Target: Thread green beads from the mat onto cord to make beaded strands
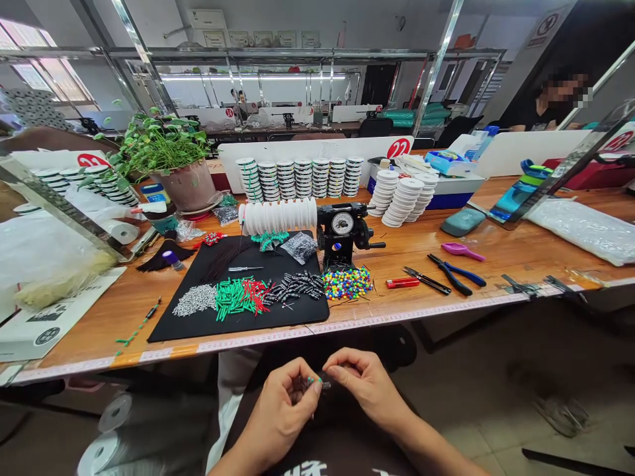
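Observation:
Above my lap, in front of the table edge, both hands are held close together. My left hand (pixel 290 400) is closed, pinching small green-tipped pieces (pixel 311 381) between thumb and fingers. A dark, partly clear bit sticks out of that pinch towards the right. Just beside it, my right hand (pixel 364 383) is also closed, thumb against forefinger; what it grips is too small to make out. On the black mat (pixel 302 316) beyond lie silver beads (pixel 196 301), green tubes (pixel 235 299), red tubes (pixel 255 295) and black striped pieces (pixel 297 287).
A black winding machine (pixel 342 231) carries a row of white spools (pixel 278 215). Coloured beads (pixel 347 284) lie in front of it. To the right are a red-handled tool (pixel 403 283), tweezers (pixel 427 280), pliers (pixel 456 272) and a pink scoop (pixel 462 251). A potted plant (pixel 186 185) stands back left.

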The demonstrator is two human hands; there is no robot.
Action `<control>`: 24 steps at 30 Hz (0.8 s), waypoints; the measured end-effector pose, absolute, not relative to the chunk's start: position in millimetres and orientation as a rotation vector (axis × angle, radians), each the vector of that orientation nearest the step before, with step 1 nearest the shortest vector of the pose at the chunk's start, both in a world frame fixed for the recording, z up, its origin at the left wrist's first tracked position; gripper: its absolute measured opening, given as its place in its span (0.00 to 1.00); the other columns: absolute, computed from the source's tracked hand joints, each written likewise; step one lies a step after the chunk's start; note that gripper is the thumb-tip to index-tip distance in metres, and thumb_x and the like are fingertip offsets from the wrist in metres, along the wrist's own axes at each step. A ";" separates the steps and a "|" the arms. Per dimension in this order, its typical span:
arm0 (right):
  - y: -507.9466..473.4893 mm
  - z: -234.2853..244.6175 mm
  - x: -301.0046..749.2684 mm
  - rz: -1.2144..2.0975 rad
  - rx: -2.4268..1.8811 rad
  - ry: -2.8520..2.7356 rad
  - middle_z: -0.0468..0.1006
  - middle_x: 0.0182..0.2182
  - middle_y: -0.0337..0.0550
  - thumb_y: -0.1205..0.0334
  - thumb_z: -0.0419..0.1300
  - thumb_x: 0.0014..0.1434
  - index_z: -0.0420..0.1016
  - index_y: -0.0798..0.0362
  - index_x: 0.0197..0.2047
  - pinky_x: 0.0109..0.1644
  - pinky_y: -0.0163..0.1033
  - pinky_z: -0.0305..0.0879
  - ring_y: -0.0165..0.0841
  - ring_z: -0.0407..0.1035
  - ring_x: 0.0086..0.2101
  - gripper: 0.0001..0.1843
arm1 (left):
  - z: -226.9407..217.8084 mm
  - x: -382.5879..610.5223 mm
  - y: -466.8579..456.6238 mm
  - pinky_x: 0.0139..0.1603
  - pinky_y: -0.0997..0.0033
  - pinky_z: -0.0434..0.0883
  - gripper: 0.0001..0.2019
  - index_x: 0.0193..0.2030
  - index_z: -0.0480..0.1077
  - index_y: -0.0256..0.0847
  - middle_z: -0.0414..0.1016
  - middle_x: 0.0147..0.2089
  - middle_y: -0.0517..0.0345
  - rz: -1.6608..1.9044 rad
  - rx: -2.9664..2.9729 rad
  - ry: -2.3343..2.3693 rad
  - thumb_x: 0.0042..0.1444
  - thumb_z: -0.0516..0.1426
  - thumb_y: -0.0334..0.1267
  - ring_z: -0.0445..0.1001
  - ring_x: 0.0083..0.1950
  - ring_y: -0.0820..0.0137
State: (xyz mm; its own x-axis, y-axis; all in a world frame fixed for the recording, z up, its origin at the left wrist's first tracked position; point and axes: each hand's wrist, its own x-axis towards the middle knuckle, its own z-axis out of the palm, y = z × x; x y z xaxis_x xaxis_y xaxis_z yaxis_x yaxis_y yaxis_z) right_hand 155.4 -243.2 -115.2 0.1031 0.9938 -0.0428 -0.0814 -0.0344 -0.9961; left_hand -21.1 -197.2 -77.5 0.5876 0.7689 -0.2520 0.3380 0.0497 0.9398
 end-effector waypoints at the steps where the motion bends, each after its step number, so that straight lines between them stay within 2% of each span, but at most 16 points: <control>1: -243.3 -114.9 155.2 1.204 -1.219 -1.049 0.76 0.26 0.41 0.40 0.67 0.56 0.82 0.55 0.33 0.32 0.35 0.61 0.32 0.64 0.27 0.23 | -76.9 -20.9 -197.2 0.28 0.73 0.58 0.15 0.30 0.64 0.41 0.63 0.22 0.65 0.422 1.546 0.967 0.61 0.56 0.50 0.59 0.25 0.72; 11: -242.4 -110.9 153.2 1.290 -1.135 -1.077 0.77 0.26 0.41 0.41 0.69 0.55 0.85 0.53 0.31 0.35 0.37 0.64 0.33 0.67 0.28 0.21 | -81.3 -19.9 -195.5 0.26 0.75 0.57 0.17 0.29 0.64 0.41 0.64 0.20 0.66 0.413 1.447 0.902 0.57 0.60 0.52 0.59 0.23 0.74; 15: -241.6 -108.2 152.0 1.465 -1.058 -1.061 0.70 0.22 0.36 0.39 0.71 0.52 0.81 0.56 0.30 0.31 0.33 0.58 0.28 0.60 0.25 0.25 | -80.8 -18.6 -194.5 0.26 0.74 0.60 0.19 0.28 0.62 0.42 0.65 0.20 0.65 0.344 1.343 0.820 0.53 0.63 0.54 0.62 0.22 0.73; 19: -241.5 -101.3 148.7 1.611 -0.897 -0.953 0.67 0.24 0.34 0.39 0.71 0.52 0.75 0.56 0.29 0.32 0.32 0.55 0.26 0.56 0.26 0.26 | -76.2 -16.0 -197.9 0.27 0.74 0.61 0.18 0.28 0.64 0.41 0.67 0.21 0.63 0.296 1.367 0.814 0.53 0.63 0.52 0.63 0.24 0.72; 24: -241.0 -103.4 149.5 1.325 -1.105 -0.930 0.59 0.20 0.31 0.34 0.68 0.53 0.74 0.56 0.30 0.26 0.33 0.44 0.26 0.46 0.23 0.29 | -69.7 -14.7 -200.1 0.30 0.72 0.62 0.16 0.27 0.65 0.41 0.69 0.22 0.60 0.326 1.481 0.902 0.55 0.60 0.50 0.64 0.25 0.70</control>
